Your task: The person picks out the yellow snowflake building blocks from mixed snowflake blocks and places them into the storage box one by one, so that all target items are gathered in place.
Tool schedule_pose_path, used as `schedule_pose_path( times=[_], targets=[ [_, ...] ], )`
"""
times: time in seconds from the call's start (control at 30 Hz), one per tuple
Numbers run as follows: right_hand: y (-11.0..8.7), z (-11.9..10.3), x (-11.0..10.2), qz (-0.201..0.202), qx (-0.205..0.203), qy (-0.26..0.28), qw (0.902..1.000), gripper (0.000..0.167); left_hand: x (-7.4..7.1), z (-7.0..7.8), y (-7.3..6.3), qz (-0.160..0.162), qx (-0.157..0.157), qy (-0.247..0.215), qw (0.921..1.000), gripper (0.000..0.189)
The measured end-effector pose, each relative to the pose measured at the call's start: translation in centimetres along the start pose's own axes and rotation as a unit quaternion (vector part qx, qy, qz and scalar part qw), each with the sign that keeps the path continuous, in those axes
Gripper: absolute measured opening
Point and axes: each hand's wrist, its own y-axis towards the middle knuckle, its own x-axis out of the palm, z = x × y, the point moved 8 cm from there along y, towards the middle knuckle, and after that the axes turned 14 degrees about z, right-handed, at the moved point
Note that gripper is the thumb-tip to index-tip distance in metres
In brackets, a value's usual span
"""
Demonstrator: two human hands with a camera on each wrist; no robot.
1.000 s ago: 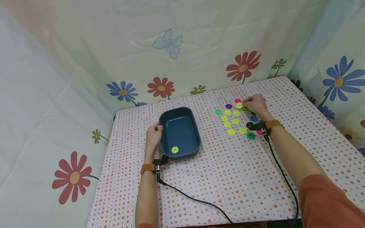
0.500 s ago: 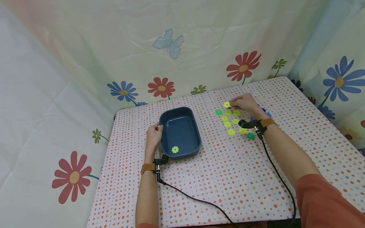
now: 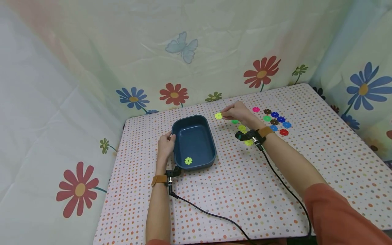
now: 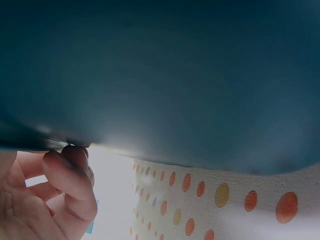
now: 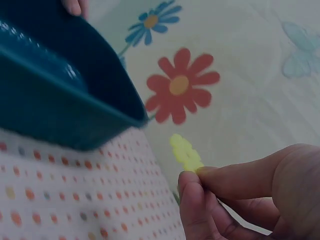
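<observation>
My left hand (image 3: pixel 165 147) holds the left rim of a dark blue rectangular bin (image 3: pixel 194 137); in the left wrist view its curled fingers (image 4: pixel 70 187) meet the bin's edge. One yellow-green flower-shaped disc (image 3: pixel 188 161) lies inside, near the front. To the right of the bin's far corner, my right hand (image 3: pixel 239 113) pinches another yellow flower-shaped disc (image 5: pixel 185 154) between thumb and fingertips, above the spotted tablecloth. Beneath and beside that hand lie more yellow discs (image 3: pixel 242 128) and a green one (image 3: pixel 234 121), partly hidden by hand and wrist camera.
Several pink, brown, blue, green and red flower-shaped discs (image 3: pixel 274 121) are grouped on the right of the spotted table (image 3: pixel 208 200). Black cables (image 3: pixel 211 215) trail from both wrist cameras toward the front edge. A flower-printed curtain (image 3: pixel 220 47) stands behind the table.
My right hand has carried the yellow disc left from the group of discs toward the bin, uncovering the coloured discs at the right. The left hand and bin stay put.
</observation>
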Motion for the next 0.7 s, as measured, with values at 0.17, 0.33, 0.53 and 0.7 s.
schedule_pose_path(
  times=[0.17,0.33,0.53,0.7],
  targets=[
    [-0.7,-1.0,3.1,-0.018,-0.018,-0.004,0.9997,0.025,0.0,0.1,0.0,0.003,0.001,-0.001,1.0,0.044],
    [-1.6,-1.7,5.8,-0.043,-0.033,-0.007,0.9985,0.023,0.1,0.0,0.1,0.005,-0.001,-0.004,1.0,0.043],
    [-2.2,-1.8,8.4,-0.062,-0.045,-0.023,0.9968,0.021,0.1,-0.2,0.1,0.001,-0.007,-0.007,1.0,0.044],
    [-2.8,-1.9,10.4,-0.071,-0.055,-0.04,0.9951,0.018,0.1,-0.2,0.1,0.001,-0.01,-0.005,0.9999,0.045]
  ],
)
